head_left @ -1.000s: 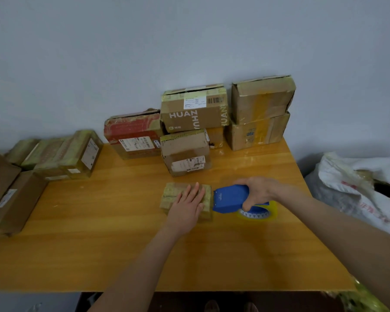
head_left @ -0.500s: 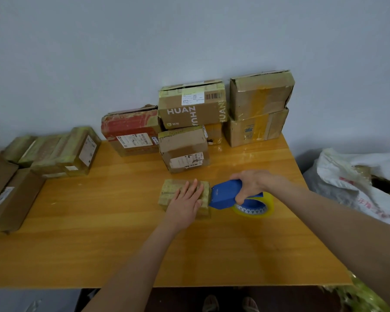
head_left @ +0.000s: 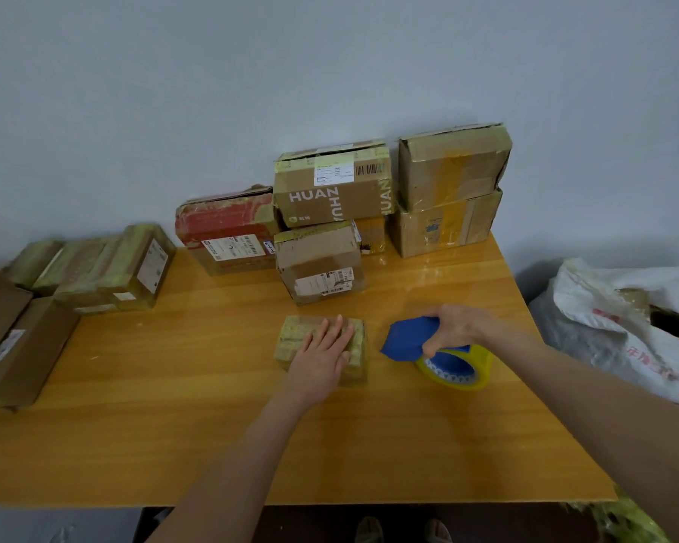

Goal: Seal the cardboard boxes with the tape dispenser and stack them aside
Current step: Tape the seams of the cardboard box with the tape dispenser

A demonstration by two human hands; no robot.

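An orange wooden counter (head_left: 212, 425) is set against a plain grey wall (head_left: 173, 92). At mid-counter, one small tape-wrapped cardboard box (head_left: 291, 339) is pressed under the left grip (head_left: 322, 358), whose fingers are held straight. Just beside the box, one blue tape dispenser (head_left: 404, 339) is clamped in the right grip (head_left: 459, 327), with its long axis left-to-right and its head pointed at the box. Six larger cardboard boxes (head_left: 443, 178) are stacked behind.

The dispenser (head_left: 406, 339) has drawn away from the box (head_left: 296, 335): half a second ago its blue nose touched the box's right edge, and now a strip of bare desk (head_left: 373, 370) shows between them. The right hand (head_left: 459, 327) gripping it has shifted right with it, and more of the yellow tape roll (head_left: 453, 372) shows below the fingers.
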